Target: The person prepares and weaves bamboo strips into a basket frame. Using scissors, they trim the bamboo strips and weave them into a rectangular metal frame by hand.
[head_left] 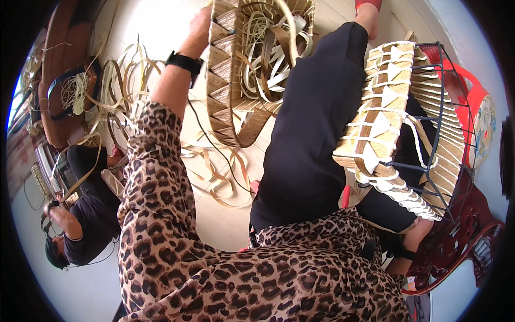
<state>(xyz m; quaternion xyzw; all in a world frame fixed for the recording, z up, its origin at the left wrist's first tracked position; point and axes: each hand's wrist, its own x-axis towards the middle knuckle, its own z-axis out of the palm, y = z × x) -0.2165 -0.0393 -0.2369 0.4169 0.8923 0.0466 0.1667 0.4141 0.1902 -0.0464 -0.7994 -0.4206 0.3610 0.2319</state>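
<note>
My left hand (199,28) reaches out at the top, beside a finished woven basket (222,80) with a zigzag-patterned side and a pale handle. Its fingers are hidden at the picture's edge, so I cannot tell whether they touch the basket. That basket holds loose curled strips (263,64) in white and brown. At the right, a half-woven basket (383,107) rests against my leg, tilted. It has a black wire frame (437,139), with tan strips laced by white ones. My right hand (417,234) grips the lower corner of this frame; most fingers are behind it.
Loose tan strips (225,177) lie across the pale floor between my left arm and leg. More strips (120,80) pile up at the left, near a co-worker (88,220) sitting there. A red chair (472,80) and a dark carved wooden seat (456,241) stand at the right.
</note>
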